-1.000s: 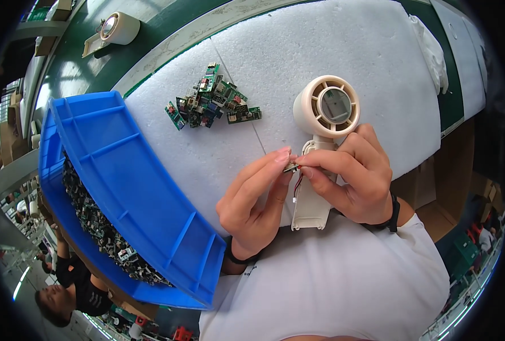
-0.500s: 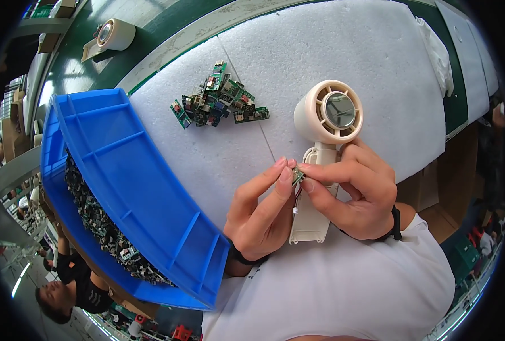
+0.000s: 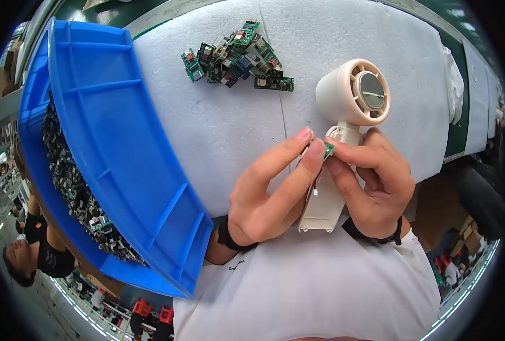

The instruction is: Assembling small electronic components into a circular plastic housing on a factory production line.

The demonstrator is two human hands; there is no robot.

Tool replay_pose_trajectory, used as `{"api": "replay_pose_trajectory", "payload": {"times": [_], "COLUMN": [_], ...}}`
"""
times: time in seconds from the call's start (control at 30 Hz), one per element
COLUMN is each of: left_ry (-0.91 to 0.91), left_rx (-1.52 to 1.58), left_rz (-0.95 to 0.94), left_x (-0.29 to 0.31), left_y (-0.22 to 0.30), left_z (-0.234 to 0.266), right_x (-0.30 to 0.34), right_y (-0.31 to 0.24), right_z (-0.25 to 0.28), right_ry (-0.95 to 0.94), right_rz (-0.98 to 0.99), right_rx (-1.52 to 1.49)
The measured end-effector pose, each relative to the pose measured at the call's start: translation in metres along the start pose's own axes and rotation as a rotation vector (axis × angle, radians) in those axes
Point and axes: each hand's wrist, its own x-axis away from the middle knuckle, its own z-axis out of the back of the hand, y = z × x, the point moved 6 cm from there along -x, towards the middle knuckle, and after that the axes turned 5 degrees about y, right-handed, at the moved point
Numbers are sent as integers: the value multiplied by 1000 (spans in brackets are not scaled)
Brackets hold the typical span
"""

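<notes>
Between the fingertips of both hands is a small green circuit board point(image 3: 329, 150), mostly covered by the fingers. My left hand point(image 3: 272, 190) pinches its left side with thumb and index finger. From the other side, my right hand point(image 3: 377, 179) grips it in the same way. Just beneath the hands lies a cream handheld fan point(image 3: 344, 94), its round grilled head pointing away from me. The fan's handle point(image 3: 323, 207) is an open shell, with thin wires and a small white connector point(image 3: 315, 193) along it.
A heap of loose circuit boards point(image 3: 235, 59) lies on the white foam sheet point(image 3: 207, 136). At the left stands a blue bin point(image 3: 110, 131) holding many more boards point(image 3: 85, 199). A crumpled white bag point(image 3: 455, 85) sits at the right edge. Another person point(image 3: 39, 250) is beyond the bin.
My view has shifted, so the fan, hands and board heap appear higher and further right. Both hands still hold the board above the fan handle, with the left fingertips slightly wider apart.
</notes>
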Motion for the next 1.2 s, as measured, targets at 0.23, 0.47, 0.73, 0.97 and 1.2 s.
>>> {"api": "replay_pose_trajectory", "payload": {"times": [0.23,0.47,0.73,0.97,1.2], "left_ry": [-24,-53,-52,-71,-99], "left_rx": [251,358,407,425,433], "left_rz": [236,308,367,409,430], "left_x": [-4,-5,-5,-3,0], "left_y": [-18,-20,-23,-23,-23], "left_z": [1,-4,-7,-7,-8], "right_x": [-12,-7,-4,-9,-5], "right_y": [-2,-21,-19,-11,-9], "right_z": [16,8,1,20,17], "right_ry": [-87,-171,-235,-109,24], "right_rz": [98,472,487,207,201], "right_rx": [189,219,257,255,354]}}
